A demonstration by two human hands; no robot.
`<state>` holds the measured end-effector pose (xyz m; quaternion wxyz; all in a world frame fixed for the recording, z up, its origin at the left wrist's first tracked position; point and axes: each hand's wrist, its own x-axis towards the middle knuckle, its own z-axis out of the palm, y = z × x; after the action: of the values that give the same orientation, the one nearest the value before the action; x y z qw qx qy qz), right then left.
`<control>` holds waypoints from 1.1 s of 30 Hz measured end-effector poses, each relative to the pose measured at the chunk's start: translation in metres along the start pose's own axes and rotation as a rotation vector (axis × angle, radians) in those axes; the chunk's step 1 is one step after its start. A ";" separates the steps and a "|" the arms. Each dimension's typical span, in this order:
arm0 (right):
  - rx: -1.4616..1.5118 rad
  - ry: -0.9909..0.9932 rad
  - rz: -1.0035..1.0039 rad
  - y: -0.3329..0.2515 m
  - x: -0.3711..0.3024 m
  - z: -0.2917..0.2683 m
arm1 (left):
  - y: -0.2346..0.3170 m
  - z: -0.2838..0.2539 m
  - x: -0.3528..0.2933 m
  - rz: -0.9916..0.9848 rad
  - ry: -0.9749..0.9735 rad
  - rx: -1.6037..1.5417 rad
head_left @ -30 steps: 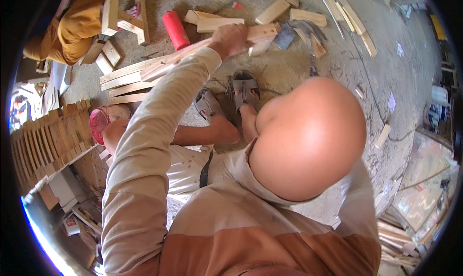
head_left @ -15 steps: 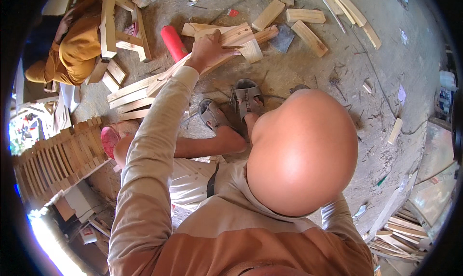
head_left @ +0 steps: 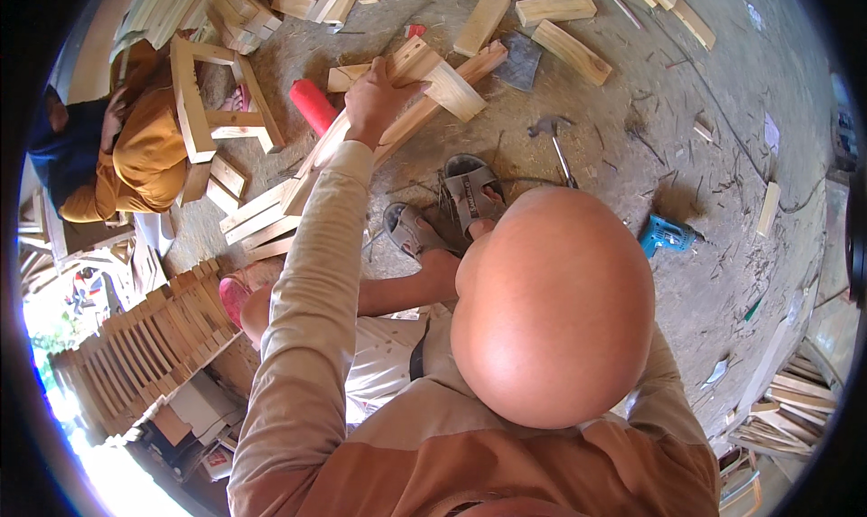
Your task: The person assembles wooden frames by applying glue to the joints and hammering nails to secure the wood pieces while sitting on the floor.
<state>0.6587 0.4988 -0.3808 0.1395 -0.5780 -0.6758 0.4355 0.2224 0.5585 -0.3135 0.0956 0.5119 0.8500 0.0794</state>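
- gripping, that's what the left hand (head_left: pixel 372 103) is doing: its fingers are bending over a pale wooden piece (head_left: pixel 415 61), its thumb stretching out to the right
- the wooden piece is sitting ahead of the person's feet, and a short board (head_left: pixel 457 93) is angling off near its far end; whether the two are fastened, i'm not able to tell
- another long board (head_left: pixel 411 124) is running just beside it, passing beneath the short board
- and the right hand? it's hiding behind the raised bare knee (head_left: pixel 555 309), so i cannot tell whether it's grasping anything
- a red cylinder (head_left: pixel 313 107) is lying just left of the gripping hand, while a dark flat plate (head_left: pixel 517 61) is resting beyond the boards
- wooden blocks (head_left: pixel 572 52) are scattering the floor near that plate
- grey sandals (head_left: pixel 471 192) are showing under the person, and a hammer (head_left: pixel 558 147) is lying to their right, its handle pointing toward the knee
- a blue drill (head_left: pixel 666 235) is lying on the floor right of the knee
- over on the left, a co-worker in orange-brown trousers (head_left: pixel 149 169) is sitting beside an open wooden frame (head_left: pixel 190 102)
- slatted wood (head_left: pixel 153 345) is filling the lower left, and thin wood strips (head_left: pixel 797 400) are piling up at the far right
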 end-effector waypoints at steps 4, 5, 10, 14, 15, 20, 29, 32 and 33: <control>0.317 -0.125 0.104 -0.043 0.030 -0.004 | 0.000 -0.006 0.000 0.020 0.025 -0.035; 0.390 -0.154 0.128 -0.057 0.037 -0.008 | 0.001 -0.005 0.001 0.027 0.036 -0.042; 0.872 -0.272 0.237 -0.117 0.083 -0.005 | 0.000 -0.004 -0.002 0.050 0.048 -0.030; 0.772 -0.515 0.278 -0.127 0.104 0.008 | 0.000 -0.002 -0.008 0.063 0.078 -0.009; 0.664 -0.629 0.253 -0.129 0.105 0.010 | -0.002 -0.002 -0.011 0.057 0.079 -0.015; 0.772 -0.474 0.283 -0.131 0.119 -0.010 | -0.008 0.006 -0.016 0.118 0.184 -0.019; 0.735 -0.537 0.240 -0.143 0.131 -0.048 | -0.007 -0.003 -0.029 0.138 0.177 -0.053; 0.494 -0.380 0.283 -0.145 0.115 -0.015 | 0.003 -0.002 -0.031 0.132 0.128 -0.043; 0.329 -0.317 0.295 -0.149 0.106 -0.003 | 0.005 -0.009 -0.029 0.145 0.124 -0.043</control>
<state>0.5309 0.6031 -0.3007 0.0592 -0.5645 -0.5176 0.6402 0.2381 0.5351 -0.3015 0.0476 0.5639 0.8132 0.1359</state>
